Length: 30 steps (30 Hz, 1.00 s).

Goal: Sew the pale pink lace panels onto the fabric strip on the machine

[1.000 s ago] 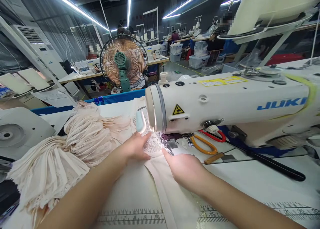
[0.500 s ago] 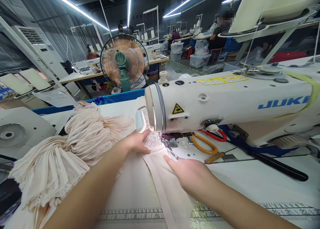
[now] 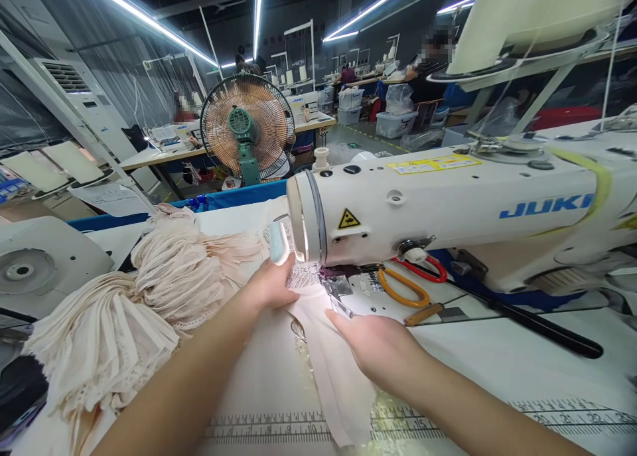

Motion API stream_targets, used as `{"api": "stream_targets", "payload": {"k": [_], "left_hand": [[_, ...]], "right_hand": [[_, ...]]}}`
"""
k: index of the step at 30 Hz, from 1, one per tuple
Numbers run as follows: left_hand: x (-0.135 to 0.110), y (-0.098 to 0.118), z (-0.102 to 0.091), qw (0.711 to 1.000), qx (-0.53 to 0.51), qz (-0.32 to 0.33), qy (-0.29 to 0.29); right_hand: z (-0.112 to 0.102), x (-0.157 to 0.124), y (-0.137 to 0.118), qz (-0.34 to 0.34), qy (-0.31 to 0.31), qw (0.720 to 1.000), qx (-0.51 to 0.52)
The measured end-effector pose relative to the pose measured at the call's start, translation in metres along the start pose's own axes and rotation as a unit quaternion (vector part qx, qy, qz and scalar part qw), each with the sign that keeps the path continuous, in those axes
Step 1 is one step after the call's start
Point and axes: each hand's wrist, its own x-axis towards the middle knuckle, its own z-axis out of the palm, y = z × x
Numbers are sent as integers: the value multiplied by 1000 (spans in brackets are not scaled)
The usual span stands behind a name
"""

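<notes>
A white worktop (image 3: 497, 343) carries a sewing machine (image 3: 438, 200) and, to its left, bundled lace-trimmed pieces (image 3: 182, 270). Pale fabric (image 3: 343, 370) lies partly under the machine's head. The right hand (image 3: 383, 343) touches it, whether its grip is closed I cannot tell; the left hand's (image 3: 271, 285) grip is spread over the lace (image 3: 304, 277).

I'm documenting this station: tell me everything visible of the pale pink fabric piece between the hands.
The pale pink fabric piece looks soft, with a smooth plain part nearest the wearer and openwork lace beyond, running under the white sewing machine. It lies mostly flat on the white tabletop, its near end crossing a black measuring scale. The left hand touches the lace from the left; the right hand rests at the piece's right edge. The stitching point is hidden.
</notes>
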Motion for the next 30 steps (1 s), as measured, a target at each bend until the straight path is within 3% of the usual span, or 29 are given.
{"api": "stream_targets", "payload": {"k": [2,4,7,9,13,16,20,24,30], "left_hand": [[-14,7,7,998,11,2,65],[-29,13,19,990,15,58,131],[-47,16,39,970,-7,189,153],[-51,16,49,961,-13,226,159],[-47,13,55,957,13,238,166],[-46,15,55,961,48,232,144],[-50,23,57,971,69,193,124],[-54,28,59,975,75,181,108],[-53,31,59,975,80,177,105]], "right_hand": [[-2,0,0,2,-8,1000,1],[-2,-2,2,1,0,1000,0],[4,-10,8,-22,78,997,3],[11,-19,13,-91,136,986,15],[27,-34,21,-251,131,958,36],[35,-41,22,-261,102,959,32],[41,-44,16,-252,127,959,4],[51,-47,13,-262,213,941,-35],[70,-45,17,-283,376,878,-87]]}}
